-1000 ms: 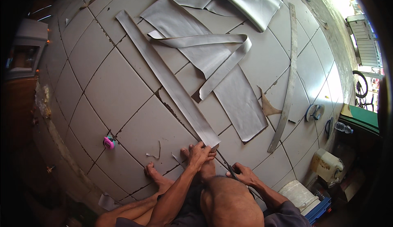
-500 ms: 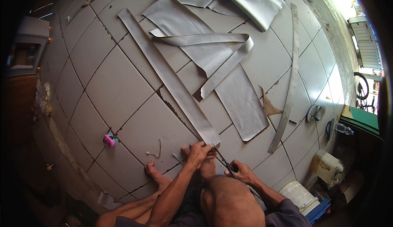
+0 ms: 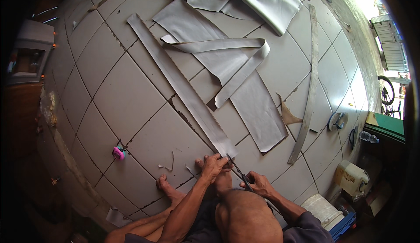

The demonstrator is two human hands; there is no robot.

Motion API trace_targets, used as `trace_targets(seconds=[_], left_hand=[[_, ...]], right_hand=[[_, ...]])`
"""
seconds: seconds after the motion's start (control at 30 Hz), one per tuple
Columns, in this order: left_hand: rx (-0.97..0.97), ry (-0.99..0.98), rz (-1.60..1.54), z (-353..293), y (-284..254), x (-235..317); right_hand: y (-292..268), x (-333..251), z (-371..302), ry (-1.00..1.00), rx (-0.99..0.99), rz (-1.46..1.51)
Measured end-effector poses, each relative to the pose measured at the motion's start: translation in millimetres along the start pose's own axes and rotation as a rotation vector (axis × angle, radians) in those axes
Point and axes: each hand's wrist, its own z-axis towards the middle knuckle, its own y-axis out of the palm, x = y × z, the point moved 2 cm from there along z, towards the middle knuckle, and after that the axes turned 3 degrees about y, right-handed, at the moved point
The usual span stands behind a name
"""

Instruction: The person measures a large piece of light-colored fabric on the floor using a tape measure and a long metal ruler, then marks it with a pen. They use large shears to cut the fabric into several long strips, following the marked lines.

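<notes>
A long grey strip of leather-like material [image 3: 183,87] runs from the upper left down to my feet. My left hand [image 3: 214,167] pinches its near end. In my right hand [image 3: 257,183] is a pair of dark scissors [image 3: 239,170], their blades pointing up and left onto the strip's end, beside my left fingertips. Beyond lies a wide grey piece of the same material [image 3: 258,111], with a narrow curled grey strip [image 3: 218,44] across it. Part of the scissors' handles is hidden by my fingers.
A long metal ruler [image 3: 312,85] lies to the right, near a brown scrap [image 3: 288,115]. A pink tape measure [image 3: 118,153] and thin offcuts [image 3: 166,167] are at left. A large folded grey sheet [image 3: 262,2] is at the far side; a jerrycan [image 3: 350,179] stands right.
The scissors' blades have shifted slightly over the strip's near end. Both hands stay in nearly the same place, and the whole view has moved a little.
</notes>
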Motion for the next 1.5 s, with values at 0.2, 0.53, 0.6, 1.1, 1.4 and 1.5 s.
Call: trace_targets(seconds=[0.2, 0.53, 0.6, 1.1, 1.4, 1.5], left_hand=[[-0.045, 0.005, 0.028, -1.4, -1.5, 1.5], [-0.045, 0.008, 0.077, -0.7, -2.7, 1.6], [-0.037, -0.008, 0.045, -3.1, -4.4, 4.2], [0.133, 0.121, -0.028, 2.9, -4.3, 31.2], [0.008, 0.103, 0.019, 7.0, -17.4, 33.4], [0.002, 0.101, 0.047, 8.9, -20.0, 31.0]], right_hand=[[-0.5, -4.1, 9.3, -0.032, 0.026, 0.013], [-4.4, -19.1, 19.6, -0.079, 0.026, 0.011], [-5.4, -20.5, 18.8, -0.052, 0.012, -0.005], [-9.8, -15.3, 9.9, -0.06, 0.023, -0.009], [-10.4, -10.8, 21.6, 0.007, -0.155, 0.12], [-7.7, -7.7, 21.7, 0.009, -0.16, 0.142]])
